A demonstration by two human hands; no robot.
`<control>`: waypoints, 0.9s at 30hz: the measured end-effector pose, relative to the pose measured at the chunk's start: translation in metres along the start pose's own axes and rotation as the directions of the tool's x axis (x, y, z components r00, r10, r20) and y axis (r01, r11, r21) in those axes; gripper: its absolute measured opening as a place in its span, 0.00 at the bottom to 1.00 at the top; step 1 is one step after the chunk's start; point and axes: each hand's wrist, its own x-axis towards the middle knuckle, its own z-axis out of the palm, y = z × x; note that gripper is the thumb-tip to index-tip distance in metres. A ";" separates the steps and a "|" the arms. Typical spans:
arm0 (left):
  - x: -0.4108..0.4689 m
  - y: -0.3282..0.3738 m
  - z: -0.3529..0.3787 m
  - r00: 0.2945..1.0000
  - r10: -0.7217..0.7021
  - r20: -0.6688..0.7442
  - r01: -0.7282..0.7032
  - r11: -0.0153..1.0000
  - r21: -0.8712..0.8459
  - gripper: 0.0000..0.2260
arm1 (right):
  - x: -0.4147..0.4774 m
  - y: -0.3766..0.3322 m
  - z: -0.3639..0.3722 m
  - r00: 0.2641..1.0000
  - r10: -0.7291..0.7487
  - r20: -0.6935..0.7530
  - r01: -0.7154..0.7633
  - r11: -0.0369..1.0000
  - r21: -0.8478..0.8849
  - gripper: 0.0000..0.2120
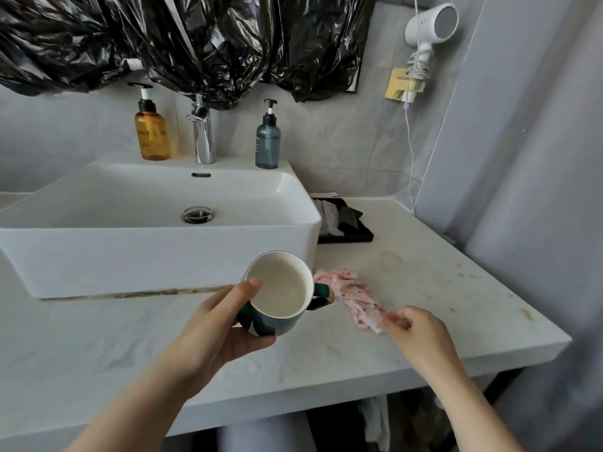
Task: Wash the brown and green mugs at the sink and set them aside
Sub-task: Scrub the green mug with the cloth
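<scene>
The left hand (212,324) gripped the green mug (282,290) from its left side, thumb laid over the rim and fingers curled under the dark body. The mug was held above the counter (424,282), just in front of the sink's near right corner, tipped so its white inside faced up and toward the camera; its handle pointed right. Whether anything lay inside the mug could not be told.

The right hand (417,334) pinched the near end of a pink patterned cloth (354,296) between thumb and fingertips. The cloth lay crumpled on the counter, running from that hand back toward the mug's handle, and its far end sat just beside the handle.

Left of and behind the mug stood the white sink (130,252), with a metal drain (198,214) in its bottom. On its far ledge stood a chrome tap (204,132), with an amber pump bottle (151,132) to its left and a grey-blue pump bottle (267,141) to its right. A black tray (365,236) with packets sat on the counter just beside the sink's right wall. Black plastic bags (195,37) hung along the far wall above the tap, and a white hair dryer (434,24) hung on the wall at the far right.
</scene>
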 end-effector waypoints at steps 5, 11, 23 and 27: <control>0.001 -0.003 0.000 1.000 -0.016 0.021 0.015 0.999 0.032 0.22 | 0.004 0.000 0.005 0.999 -0.036 -0.012 0.037 0.999 0.039 0.07; 0.006 0.002 -0.006 1.000 -0.008 0.012 0.008 1.000 0.013 0.21 | 0.018 -0.017 -0.009 0.995 -0.020 -0.098 0.056 0.923 0.381 0.06; 0.026 0.067 -0.024 0.991 0.133 0.028 -0.134 0.988 0.081 0.33 | 0.072 -0.141 -0.080 0.968 -0.102 -0.228 0.250 0.411 0.877 0.09; 0.042 0.099 -0.033 0.977 0.212 0.002 -0.211 0.970 0.121 0.37 | 0.085 -0.189 -0.101 0.939 -0.228 -0.257 0.321 0.312 0.894 0.08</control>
